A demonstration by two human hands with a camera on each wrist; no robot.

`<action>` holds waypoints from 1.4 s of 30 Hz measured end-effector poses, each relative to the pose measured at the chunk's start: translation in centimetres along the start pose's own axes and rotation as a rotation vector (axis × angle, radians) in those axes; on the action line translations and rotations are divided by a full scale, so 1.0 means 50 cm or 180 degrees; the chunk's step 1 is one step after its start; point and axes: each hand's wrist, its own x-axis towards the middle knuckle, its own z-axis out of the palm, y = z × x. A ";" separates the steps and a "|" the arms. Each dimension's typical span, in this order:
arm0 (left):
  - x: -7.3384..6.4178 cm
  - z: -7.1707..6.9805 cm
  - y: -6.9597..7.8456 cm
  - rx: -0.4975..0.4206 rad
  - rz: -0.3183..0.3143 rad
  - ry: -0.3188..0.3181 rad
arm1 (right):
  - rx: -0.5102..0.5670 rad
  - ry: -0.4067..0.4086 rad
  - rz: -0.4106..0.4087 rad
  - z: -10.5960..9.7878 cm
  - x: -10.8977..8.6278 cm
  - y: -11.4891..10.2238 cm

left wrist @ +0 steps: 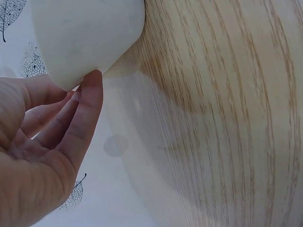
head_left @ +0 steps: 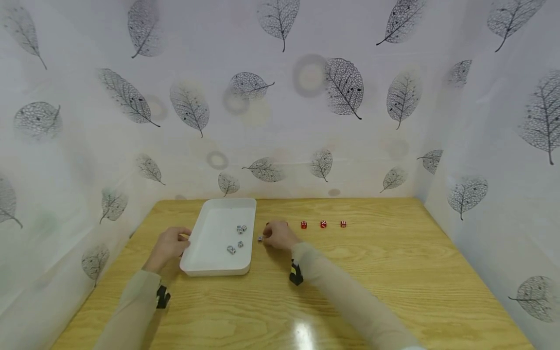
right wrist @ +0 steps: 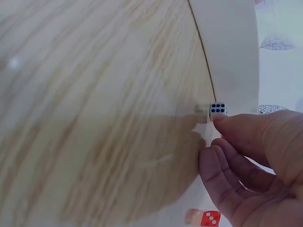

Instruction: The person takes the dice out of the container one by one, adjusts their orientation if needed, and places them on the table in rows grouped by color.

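My left hand (head_left: pixel 169 245) pinches the rim of a white tray (head_left: pixel 214 267) at its left side; in the left wrist view, thumb and fingers (left wrist: pixel 91 101) meet at the tray's edge. Several white dice (head_left: pixel 240 244) lie inside the tray. Just right of the tray, a white die (right wrist: pixel 218 109) with blue dots rests on the table. My right hand (head_left: pixel 282 235) is beside it, the thumb tip at the die and the other fingers loosely bent, apart from it. A row of red dice (head_left: pixel 323 224) stands farther back, partly hidden by the right hand.
The wooden table (head_left: pixel 372 272) meets a white curtain (head_left: pixel 288 131) with leaf prints at the back and sides. One red die (right wrist: pixel 210 218) shows near the right hand in the right wrist view. Dark wrist devices (head_left: pixel 296 273) are on both forearms.
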 end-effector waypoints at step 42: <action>0.003 -0.006 0.005 0.0005 -0.0143 -0.0071 | -0.1451 -0.0574 -0.0789 0.040 0.053 -0.136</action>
